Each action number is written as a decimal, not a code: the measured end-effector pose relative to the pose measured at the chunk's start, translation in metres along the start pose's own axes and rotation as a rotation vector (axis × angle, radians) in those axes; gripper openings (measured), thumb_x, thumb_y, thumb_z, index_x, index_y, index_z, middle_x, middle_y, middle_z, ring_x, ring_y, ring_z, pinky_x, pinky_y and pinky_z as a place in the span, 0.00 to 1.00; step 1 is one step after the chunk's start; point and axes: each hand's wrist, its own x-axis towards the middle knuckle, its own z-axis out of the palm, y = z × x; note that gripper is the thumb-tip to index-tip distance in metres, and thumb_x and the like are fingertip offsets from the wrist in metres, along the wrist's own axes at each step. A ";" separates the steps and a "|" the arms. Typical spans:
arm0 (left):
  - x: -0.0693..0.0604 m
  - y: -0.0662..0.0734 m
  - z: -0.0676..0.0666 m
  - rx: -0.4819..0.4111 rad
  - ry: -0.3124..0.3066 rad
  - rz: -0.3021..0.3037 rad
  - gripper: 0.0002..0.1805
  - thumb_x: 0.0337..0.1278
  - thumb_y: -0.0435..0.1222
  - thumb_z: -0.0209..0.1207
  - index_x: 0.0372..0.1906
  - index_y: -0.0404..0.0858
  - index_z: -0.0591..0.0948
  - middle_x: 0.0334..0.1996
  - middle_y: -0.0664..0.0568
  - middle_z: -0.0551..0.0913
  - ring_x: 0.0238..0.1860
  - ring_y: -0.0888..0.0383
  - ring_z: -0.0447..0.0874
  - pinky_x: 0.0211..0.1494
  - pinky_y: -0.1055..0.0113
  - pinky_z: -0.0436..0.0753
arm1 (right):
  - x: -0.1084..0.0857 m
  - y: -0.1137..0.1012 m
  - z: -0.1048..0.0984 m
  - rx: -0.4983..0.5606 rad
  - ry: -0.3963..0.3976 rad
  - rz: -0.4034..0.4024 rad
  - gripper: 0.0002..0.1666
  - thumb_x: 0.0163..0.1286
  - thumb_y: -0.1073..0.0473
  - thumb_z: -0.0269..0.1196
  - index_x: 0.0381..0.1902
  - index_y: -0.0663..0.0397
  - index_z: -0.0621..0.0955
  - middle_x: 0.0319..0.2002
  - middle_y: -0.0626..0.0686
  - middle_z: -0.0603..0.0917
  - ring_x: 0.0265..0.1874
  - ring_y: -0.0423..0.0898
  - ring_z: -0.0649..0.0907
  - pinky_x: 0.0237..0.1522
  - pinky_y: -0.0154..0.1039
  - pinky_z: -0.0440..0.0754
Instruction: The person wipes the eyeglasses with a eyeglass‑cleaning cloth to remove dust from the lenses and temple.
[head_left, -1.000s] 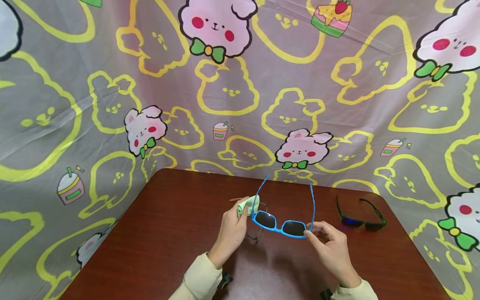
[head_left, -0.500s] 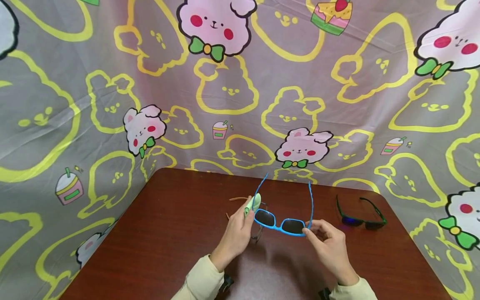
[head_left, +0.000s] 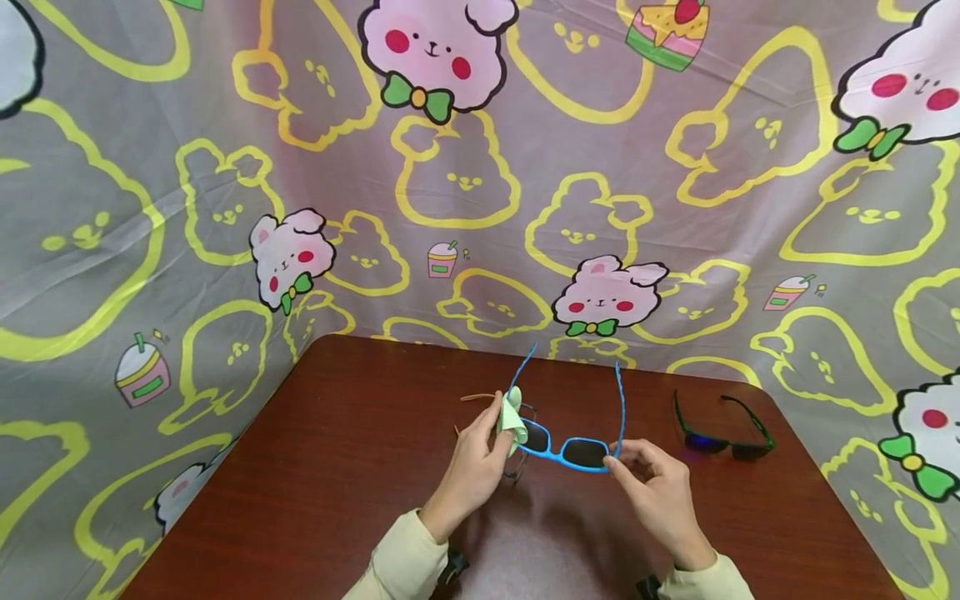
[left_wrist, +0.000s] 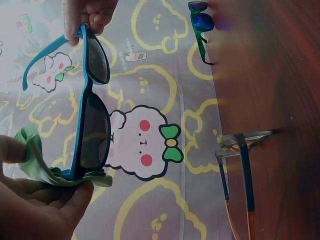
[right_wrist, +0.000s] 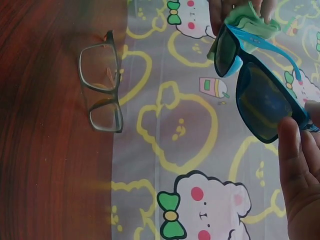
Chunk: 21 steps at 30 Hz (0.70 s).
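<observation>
Blue-framed sunglasses [head_left: 555,454] with dark lenses are held up above the table, temples unfolded and pointing away. My right hand [head_left: 660,492] pinches their right front corner by the hinge between thumb and fingers. A light green cloth [head_left: 513,419] is in my left hand [head_left: 468,467], folded over the left end of the frame. In the left wrist view the cloth [left_wrist: 45,165] wraps the frame's lower corner, with the thumb on one side and fingers on the other. The cloth hides the outer edge of the left lens in the head view.
Clear-lensed eyeglasses [right_wrist: 100,85] with thin frames lie on the table behind the left hand, partly hidden in the head view. Black sunglasses [head_left: 726,446] with bluish lenses lie open at the right. A patterned curtain [head_left: 465,192] borders the brown table [head_left: 330,467] at back and sides.
The left hand has shifted slightly right, bringing the green cloth from behind the sunglasses' left temple round over the frame's left end. The right hand and sunglasses have barely moved.
</observation>
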 end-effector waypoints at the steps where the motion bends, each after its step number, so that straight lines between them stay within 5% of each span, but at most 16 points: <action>1: 0.000 0.000 0.000 0.010 0.011 0.004 0.30 0.63 0.34 0.51 0.70 0.33 0.61 0.66 0.47 0.67 0.64 0.57 0.65 0.63 0.57 0.68 | 0.000 0.000 0.000 0.006 -0.003 0.004 0.09 0.51 0.80 0.66 0.32 0.72 0.80 0.23 0.58 0.82 0.20 0.47 0.82 0.25 0.29 0.81; 7: 0.002 -0.007 0.002 0.043 0.103 0.046 0.29 0.58 0.36 0.59 0.65 0.32 0.69 0.59 0.46 0.75 0.55 0.60 0.76 0.57 0.53 0.74 | 0.000 0.001 0.000 0.039 -0.018 0.007 0.09 0.51 0.81 0.65 0.32 0.73 0.79 0.23 0.59 0.82 0.20 0.44 0.82 0.25 0.29 0.80; 13: 0.006 -0.011 0.001 -0.002 0.176 0.046 0.25 0.51 0.33 0.67 0.56 0.32 0.78 0.44 0.47 0.84 0.39 0.61 0.84 0.40 0.69 0.82 | -0.003 0.014 0.000 0.062 -0.027 -0.055 0.13 0.49 0.84 0.64 0.33 0.71 0.80 0.23 0.57 0.81 0.20 0.42 0.81 0.24 0.28 0.79; 21: 0.007 -0.013 -0.001 0.070 0.181 0.038 0.16 0.52 0.40 0.67 0.47 0.41 0.84 0.34 0.57 0.86 0.35 0.66 0.83 0.38 0.70 0.80 | -0.006 0.032 0.002 0.098 -0.025 -0.071 0.12 0.52 0.82 0.64 0.34 0.70 0.80 0.23 0.53 0.82 0.19 0.42 0.80 0.22 0.29 0.79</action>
